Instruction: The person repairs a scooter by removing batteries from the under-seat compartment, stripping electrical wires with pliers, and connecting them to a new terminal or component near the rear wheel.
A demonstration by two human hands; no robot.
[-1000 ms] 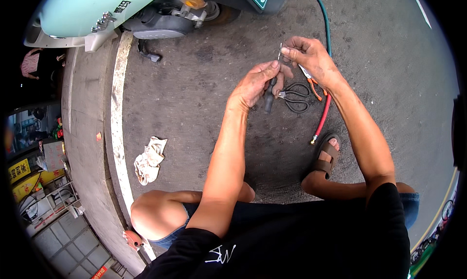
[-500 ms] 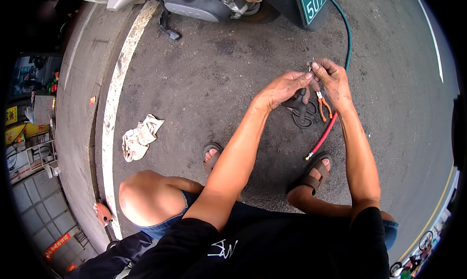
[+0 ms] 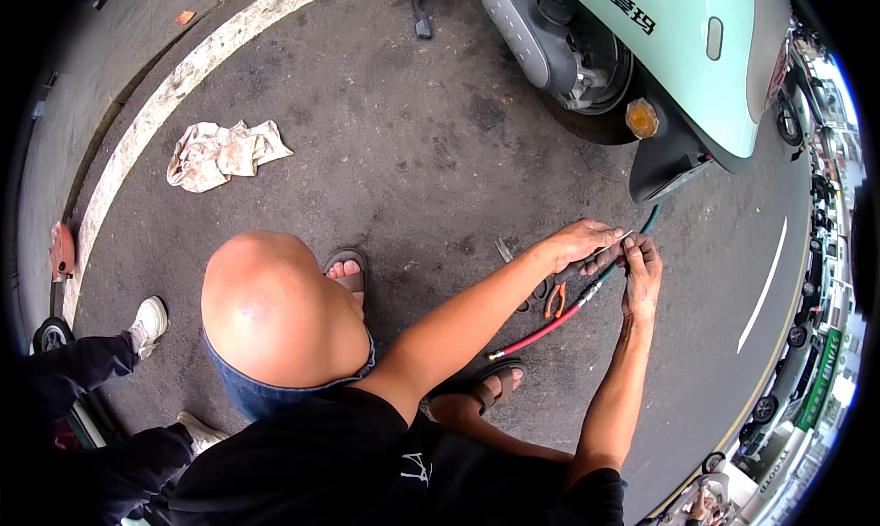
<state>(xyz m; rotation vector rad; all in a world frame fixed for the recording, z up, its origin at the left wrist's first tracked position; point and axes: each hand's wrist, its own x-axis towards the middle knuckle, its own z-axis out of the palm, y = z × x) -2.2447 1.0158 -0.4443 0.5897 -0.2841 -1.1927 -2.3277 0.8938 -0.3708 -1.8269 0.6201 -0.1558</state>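
both hands pinch a thin silvery metal fitting (image 3: pixel 612 247) above the asphalt, behind a mint-green scooter (image 3: pixel 678 58).
left hand (image 3: pixel 579 243) and right hand (image 3: pixel 642 271) grip its ends; it looks light, stiff, slippery. red hose (image 3: pixel 550 327) and orange-handled pliers (image 3: pixel 554 298) lie beneath.

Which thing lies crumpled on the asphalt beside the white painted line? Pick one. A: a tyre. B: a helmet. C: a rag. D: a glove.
C: a pale, stained rag lies crumpled on the asphalt next to the white line, well away from both hands, which are busy by the red hose near the scooter.
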